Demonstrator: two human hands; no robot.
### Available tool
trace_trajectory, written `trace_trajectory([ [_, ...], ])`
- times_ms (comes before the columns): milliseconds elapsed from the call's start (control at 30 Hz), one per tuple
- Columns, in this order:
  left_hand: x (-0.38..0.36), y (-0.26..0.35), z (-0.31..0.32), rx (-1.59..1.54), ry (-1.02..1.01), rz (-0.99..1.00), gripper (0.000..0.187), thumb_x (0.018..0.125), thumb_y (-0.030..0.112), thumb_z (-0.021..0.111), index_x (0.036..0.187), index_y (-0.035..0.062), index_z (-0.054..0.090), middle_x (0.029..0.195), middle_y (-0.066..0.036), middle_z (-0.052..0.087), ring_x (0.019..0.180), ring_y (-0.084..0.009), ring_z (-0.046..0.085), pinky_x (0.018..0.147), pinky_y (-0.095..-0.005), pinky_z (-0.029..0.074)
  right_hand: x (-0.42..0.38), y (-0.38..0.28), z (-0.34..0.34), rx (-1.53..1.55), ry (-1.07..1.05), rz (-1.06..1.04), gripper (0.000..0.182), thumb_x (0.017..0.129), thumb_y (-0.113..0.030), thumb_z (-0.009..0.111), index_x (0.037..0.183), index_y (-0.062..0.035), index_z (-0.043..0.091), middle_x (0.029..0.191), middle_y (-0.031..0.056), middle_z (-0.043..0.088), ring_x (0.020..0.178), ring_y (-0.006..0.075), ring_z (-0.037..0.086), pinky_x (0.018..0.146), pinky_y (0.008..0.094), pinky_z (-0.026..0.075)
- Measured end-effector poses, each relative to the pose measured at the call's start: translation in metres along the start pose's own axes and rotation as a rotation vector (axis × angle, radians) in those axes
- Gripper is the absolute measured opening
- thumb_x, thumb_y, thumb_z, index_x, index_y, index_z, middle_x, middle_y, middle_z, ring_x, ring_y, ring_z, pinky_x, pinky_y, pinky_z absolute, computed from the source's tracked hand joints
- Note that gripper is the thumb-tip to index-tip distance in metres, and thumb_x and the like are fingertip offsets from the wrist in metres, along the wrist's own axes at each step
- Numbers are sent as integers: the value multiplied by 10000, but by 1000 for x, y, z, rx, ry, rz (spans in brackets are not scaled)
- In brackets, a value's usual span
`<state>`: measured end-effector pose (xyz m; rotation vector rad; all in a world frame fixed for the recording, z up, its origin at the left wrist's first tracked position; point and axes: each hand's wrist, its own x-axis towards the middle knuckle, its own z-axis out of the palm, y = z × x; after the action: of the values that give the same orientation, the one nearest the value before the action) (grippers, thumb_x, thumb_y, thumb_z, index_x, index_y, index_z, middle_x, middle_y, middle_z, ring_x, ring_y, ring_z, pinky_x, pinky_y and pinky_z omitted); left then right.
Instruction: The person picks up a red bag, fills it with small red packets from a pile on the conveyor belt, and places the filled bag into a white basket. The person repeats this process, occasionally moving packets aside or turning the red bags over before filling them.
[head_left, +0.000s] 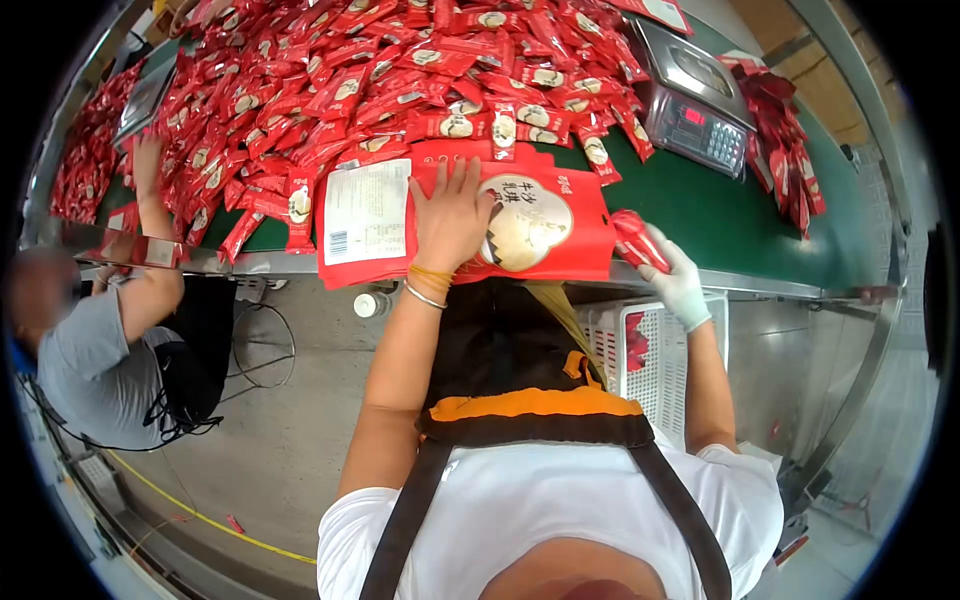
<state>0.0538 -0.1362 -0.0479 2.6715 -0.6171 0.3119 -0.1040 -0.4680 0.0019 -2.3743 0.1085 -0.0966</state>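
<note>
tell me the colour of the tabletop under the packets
Green, showing best in the head view: the tabletop.

From here, it looks like the packing floor of a food plant or workshop. A long green table with metal edging carries a great heap of small red packets. On the table, right of the heap, sits a digital scale; another scale stands by its left end. Below the table are a white plastic crate and a bare grey floor with a yellow line. Another worker sits at the table's left side.
</note>
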Motion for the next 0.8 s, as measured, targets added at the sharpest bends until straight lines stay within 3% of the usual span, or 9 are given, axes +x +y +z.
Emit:
trace_trajectory([
  [67, 1, 0, -2, -50, -21, -31, 591, 958, 375, 448, 1447, 44, 431, 1480, -177, 453, 1402, -376, 371, 1100, -684, 208, 7, -21, 9, 9, -88, -38, 622, 791, -48, 707, 1386, -105, 533, 1025, 164, 615, 957, 286, 622, 899, 333, 482],
  [133, 0, 0, -5, -34, -20, -36, 591, 960, 370, 445, 1458, 55, 418, 1486, -168, 449, 1407, -369, 364, 1107, -675, 206, 29, -22, 22, 31, -145, -76, 586, 798, -58, 701, 1363, -116, 554, 1015, 172, 613, 950, 307, 623, 883, 349, 487],
  [200, -1, 1, -10, -70, -98, -40, 584, 969, 334, 429, 1491, 79, 371, 1521, -150, 406, 1438, -346, 319, 1147, -625, 157, 64, -2, 49, -38, -140, -355, 544, 823, -74, 694, 1350, -104, 562, 1089, 174, 630, 1001, 308, 631, 892, 358, 493],
  [233, -1, 2, -11, -46, -112, -27, 586, 969, 327, 437, 1500, 94, 357, 1522, -151, 403, 1430, -347, 332, 1150, -616, 161, 84, -5, 62, 52, -234, -357, 511, 847, -87, 684, 1343, -87, 562, 1171, 162, 624, 1054, 298, 626, 910, 360, 498],
  [267, -1, 3, -11, -34, -104, -33, 586, 969, 327, 437, 1500, 94, 357, 1522, -151, 403, 1430, -347, 332, 1150, -616, 161, 104, -9, 74, 142, -329, -351, 480, 870, -99, 673, 1336, -70, 562, 1253, 151, 619, 1106, 288, 621, 928, 362, 503],
  [400, -1, 4, -14, -30, -109, -31, 605, 968, 327, 441, 1519, 107, 322, 1564, -163, 323, 1440, -366, 302, 1149, -621, 159, 138, -36, 131, 668, -591, -201, 471, 876, -107, 670, 1332, -65, 564, 1263, 147, 617, 1115, 284, 619, 934, 361, 503],
  [500, -1, 6, -14, -12, -30, -32, 608, 947, 340, 462, 1498, 100, 365, 1576, -181, 289, 1443, -420, 267, 1130, -647, 185, 139, -38, 143, 816, -671, -133, 464, 879, -113, 669, 1329, -61, 566, 1271, 143, 615, 1121, 280, 618, 939, 361, 502],
  [800, -3, 9, -14, 96, -57, 20, 604, 937, 362, 493, 1480, 113, 401, 1556, -166, 331, 1448, -396, 261, 1151, -608, 182, 121, -18, 122, 1138, -793, 62, 447, 891, -131, 663, 1320, -49, 570, 1295, 133, 611, 1141, 269, 613, 953, 359, 500],
])
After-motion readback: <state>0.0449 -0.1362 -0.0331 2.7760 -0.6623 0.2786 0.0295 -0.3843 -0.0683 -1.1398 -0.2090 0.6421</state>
